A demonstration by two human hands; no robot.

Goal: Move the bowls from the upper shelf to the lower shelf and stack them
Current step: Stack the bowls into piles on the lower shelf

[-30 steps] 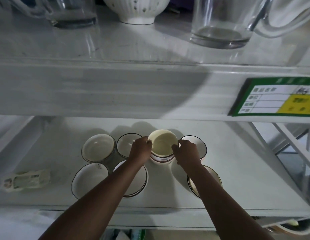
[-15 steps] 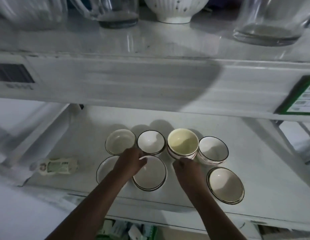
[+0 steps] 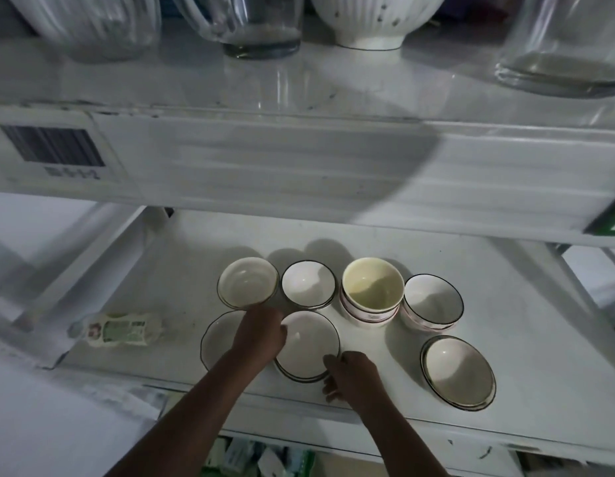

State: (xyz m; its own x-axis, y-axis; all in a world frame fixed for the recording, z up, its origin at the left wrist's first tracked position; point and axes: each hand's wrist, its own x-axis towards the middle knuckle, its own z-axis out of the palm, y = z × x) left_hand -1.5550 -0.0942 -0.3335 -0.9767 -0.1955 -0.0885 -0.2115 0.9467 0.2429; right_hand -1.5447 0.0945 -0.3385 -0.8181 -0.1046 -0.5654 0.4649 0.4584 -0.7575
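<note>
Head view of a white metal lower shelf (image 3: 454, 270) carrying seven bowls. The left hand (image 3: 259, 333) lay on the left rim of a shallow white dark-rimmed bowl (image 3: 308, 344) in the front row, its fingers curled over the edge and gripping it. The right hand (image 3: 351, 376) was at the same bowl's right front edge, fingertips (image 3: 330, 359) touching the rim and the remaining fingers curled loosely; whether it clasped the rim or only touched it could not be told.

Just left of that bowl, partly under the left wrist, was a white scallop-edged dish (image 3: 216, 342). The back row ran, left to right: a pale gold-rimmed bowl (image 3: 247, 282), a small white black-rimmed bowl (image 3: 308, 284), a cream-yellow bowl seated in a patterned bowl (image 3: 373, 287), forming a stack, and a white black-rimmed bowl with a patterned wall (image 3: 433, 301). At front right, well apart from both hands, stood a shallow white bowl (image 3: 457, 375), apparently nested in another.

A small lying bottle with a green label (image 3: 120, 330) occupied the shelf's left side. On the upper shelf (image 3: 299, 84) stood a ribbed white speckled bowl (image 3: 375, 18) between clear glass vessels (image 3: 261, 25).
</note>
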